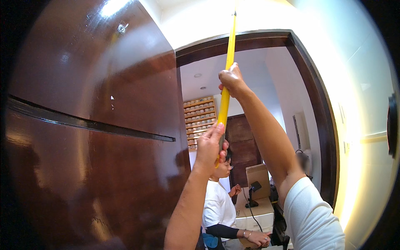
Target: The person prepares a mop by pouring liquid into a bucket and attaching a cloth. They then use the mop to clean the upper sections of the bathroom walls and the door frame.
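Note:
A long yellow pole (pixel 231 43) rises steeply in front of me and runs out past the top of the picture. Its dark grip shows near the lower end. My left hand (pixel 212 147) is wrapped around that lower end. Higher up the shaft, my right hand (pixel 232 79) grips the pole with the arm stretched upward. A dark joint or collar shows on the pole near the top edge. Whatever the pole's far end carries is out of view.
A glossy dark wooden door (pixel 103 125) fills the left side, beside a dark door frame (pixel 312 81). Beyond it, a person in a white shirt (pixel 218 200) is near cardboard boxes (pixel 257 175) and a black stand (pixel 251 200). A wooden rack (pixel 200 115) hangs behind.

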Demonstrator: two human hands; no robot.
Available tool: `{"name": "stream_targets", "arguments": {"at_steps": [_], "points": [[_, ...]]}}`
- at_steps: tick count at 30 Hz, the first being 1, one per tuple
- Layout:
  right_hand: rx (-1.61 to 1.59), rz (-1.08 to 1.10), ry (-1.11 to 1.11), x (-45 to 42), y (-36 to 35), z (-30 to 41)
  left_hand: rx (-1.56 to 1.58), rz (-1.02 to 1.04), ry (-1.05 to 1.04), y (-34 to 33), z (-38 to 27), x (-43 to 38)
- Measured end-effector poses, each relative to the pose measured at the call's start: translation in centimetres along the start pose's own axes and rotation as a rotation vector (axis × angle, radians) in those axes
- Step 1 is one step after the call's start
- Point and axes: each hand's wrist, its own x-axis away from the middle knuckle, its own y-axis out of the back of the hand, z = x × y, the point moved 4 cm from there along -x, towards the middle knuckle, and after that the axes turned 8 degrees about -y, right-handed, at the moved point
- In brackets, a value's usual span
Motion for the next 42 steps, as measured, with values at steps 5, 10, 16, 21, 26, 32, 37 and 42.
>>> {"name": "stream_targets", "arguments": {"at_steps": [5,10,16,21,26,32,37,42], "points": [[0.035,-0.004,-0.041,-0.2,-3.7,1.5,0.162,0.024,0.002,1.9,-1.6,0.3],[0.180,-0.005,-0.072,1.7,-9.3,2.4,0.231,-0.029,-0.006,6.0,-2.9,1.7],[0.139,0.160,-0.047,3.1,-10.1,2.1,0.196,-0.085,-0.041,6.6,-2.4,3.1],[-0.014,0.152,0.063,5.3,-6.2,1.4,0.132,-0.068,-0.007,3.2,-1.4,4.6],[0.019,0.055,0.055,3.4,-6.6,0.7,0.141,-0.046,0.017,4.5,-1.1,2.8],[0.210,0.005,0.010,0.7,-8.5,3.1,0.196,-0.008,-0.014,5.7,-3.6,0.3],[0.231,0.046,-0.027,2.2,-11.0,4.3,0.216,-0.014,-0.101,7.6,-5.7,2.1],[0.258,0.083,-0.034,5.1,-10.5,1.8,0.217,-0.081,-0.125,8.1,-2.5,4.6]]}}
